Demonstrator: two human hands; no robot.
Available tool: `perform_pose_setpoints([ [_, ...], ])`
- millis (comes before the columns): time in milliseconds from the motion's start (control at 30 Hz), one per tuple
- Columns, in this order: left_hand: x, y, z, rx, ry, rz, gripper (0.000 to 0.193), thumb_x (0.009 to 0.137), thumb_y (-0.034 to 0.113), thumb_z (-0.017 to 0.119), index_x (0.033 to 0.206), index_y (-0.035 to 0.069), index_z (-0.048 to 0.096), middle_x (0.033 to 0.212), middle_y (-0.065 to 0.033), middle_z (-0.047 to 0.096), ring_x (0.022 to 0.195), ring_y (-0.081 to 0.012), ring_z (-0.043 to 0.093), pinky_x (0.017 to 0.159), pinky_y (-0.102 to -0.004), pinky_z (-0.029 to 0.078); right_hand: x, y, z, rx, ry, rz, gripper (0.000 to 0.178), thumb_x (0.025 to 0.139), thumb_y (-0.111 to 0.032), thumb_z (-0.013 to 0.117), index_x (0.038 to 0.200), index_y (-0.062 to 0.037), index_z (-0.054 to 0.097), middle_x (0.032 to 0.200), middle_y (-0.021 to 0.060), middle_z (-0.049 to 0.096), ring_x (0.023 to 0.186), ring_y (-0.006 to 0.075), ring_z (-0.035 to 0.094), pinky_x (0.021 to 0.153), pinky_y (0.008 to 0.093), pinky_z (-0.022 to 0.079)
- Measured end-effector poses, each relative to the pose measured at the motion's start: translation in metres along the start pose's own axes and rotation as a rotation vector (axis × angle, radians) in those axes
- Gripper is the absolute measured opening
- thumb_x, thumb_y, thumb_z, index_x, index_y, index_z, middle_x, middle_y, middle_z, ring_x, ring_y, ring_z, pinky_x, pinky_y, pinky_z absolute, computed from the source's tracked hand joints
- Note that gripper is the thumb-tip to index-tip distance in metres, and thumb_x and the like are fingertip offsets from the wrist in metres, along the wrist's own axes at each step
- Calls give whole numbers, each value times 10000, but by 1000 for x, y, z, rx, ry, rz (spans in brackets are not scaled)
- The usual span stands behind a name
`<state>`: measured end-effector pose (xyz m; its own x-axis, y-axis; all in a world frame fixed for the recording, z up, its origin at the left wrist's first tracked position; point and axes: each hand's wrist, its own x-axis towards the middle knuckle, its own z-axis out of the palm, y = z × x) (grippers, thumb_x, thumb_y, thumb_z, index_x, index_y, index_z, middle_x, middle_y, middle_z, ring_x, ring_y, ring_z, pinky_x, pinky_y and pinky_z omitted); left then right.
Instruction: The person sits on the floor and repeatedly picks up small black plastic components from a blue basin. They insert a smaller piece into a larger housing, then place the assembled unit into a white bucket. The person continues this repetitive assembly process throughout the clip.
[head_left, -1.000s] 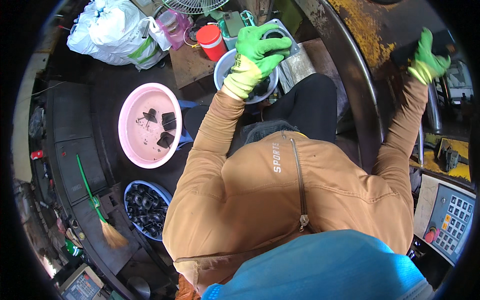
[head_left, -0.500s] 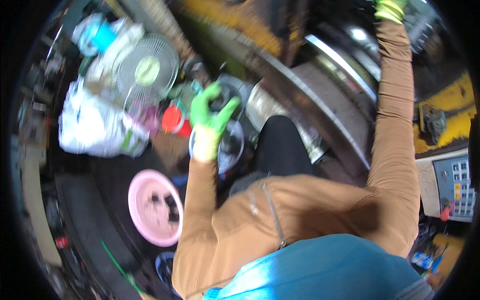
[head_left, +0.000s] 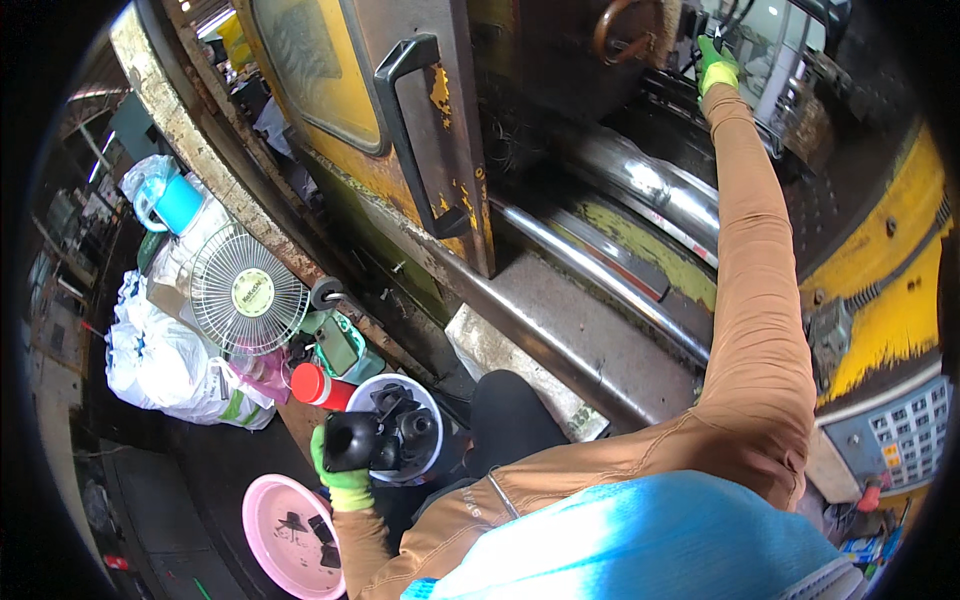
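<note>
My left hand [head_left: 338,472], in a green glove, is closed around a black moulded part [head_left: 350,441] with a rounded, cup-like face. It holds the part against the rim of a white bucket [head_left: 438,455]. Several similar black parts [head_left: 414,428] are heaped in that bucket. Far up at the right, my right hand [head_left: 716,66], gloved too, reaches with a straight arm inside a machine. Its fingers are curled at a small dark piece whose kind I cannot make out. A pink basin [head_left: 262,520] with a few flat black scraps [head_left: 322,528] stands left of my left forearm.
The machine's yellow door [head_left: 330,70] with a black handle [head_left: 385,90] stands left of the opening; a metal bar [head_left: 600,270] runs along its front. A fan [head_left: 235,285], white bags [head_left: 165,350] and a red-lidded container [head_left: 315,384] are at left. A button panel [head_left: 900,435] is at right.
My left hand, earlier raised with fingers spread and nothing in it, has come down and holds a black part. The view has shifted, showing more of the machine and my right hand inside it.
</note>
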<state>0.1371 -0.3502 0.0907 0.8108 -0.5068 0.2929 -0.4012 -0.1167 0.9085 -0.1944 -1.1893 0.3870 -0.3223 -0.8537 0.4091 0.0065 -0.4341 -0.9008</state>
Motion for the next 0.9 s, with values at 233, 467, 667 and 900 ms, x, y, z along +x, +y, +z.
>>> perform_pose_setpoints([
  [233,-47,-5,-9,-1119,275,-487,326,938,277,496,1096,22,623,1100,-151,655,1018,-278,623,955,-415,485,34,-2,33,-735,56,-265,589,863,-512,544,1223,-56,640,1269,227,605,1186,405,569,1015,467,434],
  [467,-37,-1,8,-208,-163,-78,356,915,108,581,1253,-4,561,1100,-117,654,971,-197,643,887,-308,524,1,-10,14,-546,244,-255,599,839,-473,583,1235,-25,633,1188,251,645,1131,388,612,976,449,462],
  [667,-9,51,38,-956,-168,-552,315,947,158,584,1191,-40,580,1082,-126,638,948,-240,648,863,-375,552,-33,-13,-29,731,-18,9,277,847,-198,724,847,-68,479,633,70,502,456,206,478,419,342,409],
  [900,47,126,92,-811,-554,-590,331,951,226,610,1185,-7,591,970,-62,626,883,-195,637,786,-325,545,-147,-88,-37,700,-168,139,222,828,-238,734,917,-69,621,694,51,554,511,169,495,480,309,482],
])
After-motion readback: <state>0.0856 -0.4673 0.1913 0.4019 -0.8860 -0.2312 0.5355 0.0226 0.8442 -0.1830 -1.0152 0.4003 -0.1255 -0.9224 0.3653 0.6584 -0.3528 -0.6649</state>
